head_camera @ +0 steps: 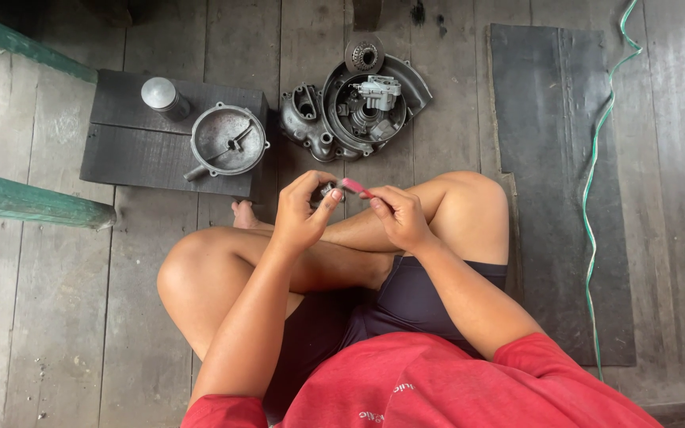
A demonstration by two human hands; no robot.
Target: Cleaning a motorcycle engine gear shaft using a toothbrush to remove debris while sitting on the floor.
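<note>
We see our left hand (301,212) curled around a small metal part (327,191). The part is dark grey and looks a bit shiny, but our fingers hide most of it, so we cannot tell its whole shape. It sits between the thumb and the fingertips, up at the top of the hand.

Our right hand (400,217) is just beside the left one. It pinches a little pink tool (355,188) with its thumb and fingers. The tool is short and flat, like a small stick, and its far end points at the metal part and seems to touch it.

Both hands are above our crossed legs.

Past the hands, farther from us, a big round engine cover (358,107) lies on the wooden floor (57,317). It is grey and dirty, with small parts inside it. To the far left of our left hand, a round metal lid (227,140) and a silver can (163,97) sit on a dark board (132,147). Well off from our right hand, there is a black mat (549,198) and a thin green wire (592,182).
</note>
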